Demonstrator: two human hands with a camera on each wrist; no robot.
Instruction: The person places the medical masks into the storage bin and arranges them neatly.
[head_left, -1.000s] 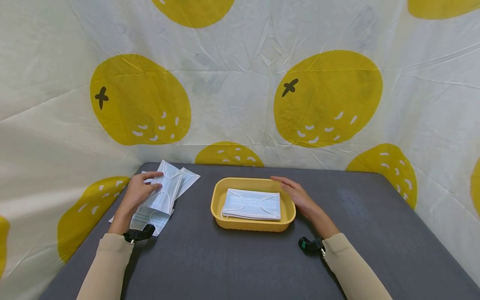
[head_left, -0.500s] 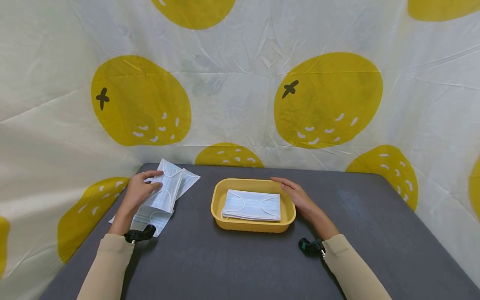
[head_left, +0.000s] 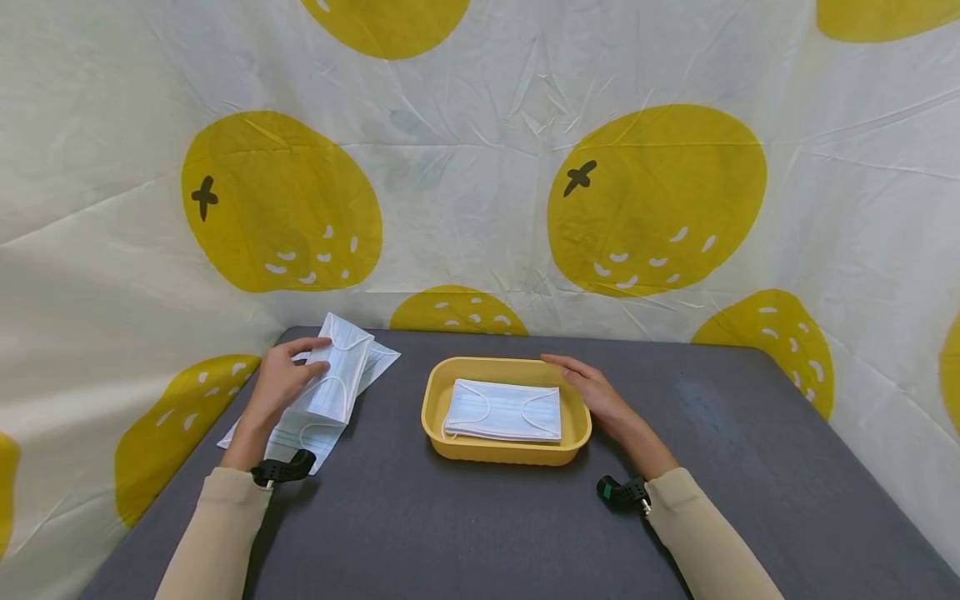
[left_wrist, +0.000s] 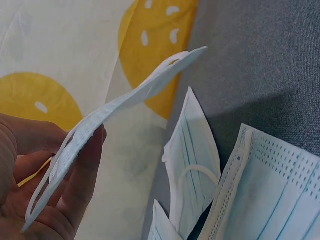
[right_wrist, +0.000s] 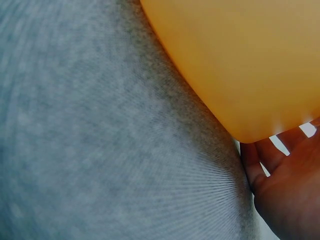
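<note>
My left hand (head_left: pixel 279 385) pinches one pale blue face mask (head_left: pixel 341 367) by its long edge, raised a little above a loose pile of masks (head_left: pixel 300 435) at the table's left. The left wrist view shows that mask (left_wrist: pixel 125 102) edge-on between thumb and fingers (left_wrist: pixel 82 170), with other masks (left_wrist: pixel 260 192) lying flat below. A yellow tray (head_left: pixel 431 400) sits mid-table with a stack of masks (head_left: pixel 502 410) inside. My right hand (head_left: pixel 592 390) rests with straight fingers along the tray's right wall; in the right wrist view its palm (right_wrist: pixel 285 197) lies against the tray (right_wrist: pixel 240 55).
The dark grey table (head_left: pixel 480 533) is closed in by a white cloth with yellow fruit prints (head_left: pixel 480 167) at the back and both sides. A black wrist mount sits on each forearm.
My left hand has lifted the mask slightly off the pile and tipped it more upright. The right hand and the tray have not moved.
</note>
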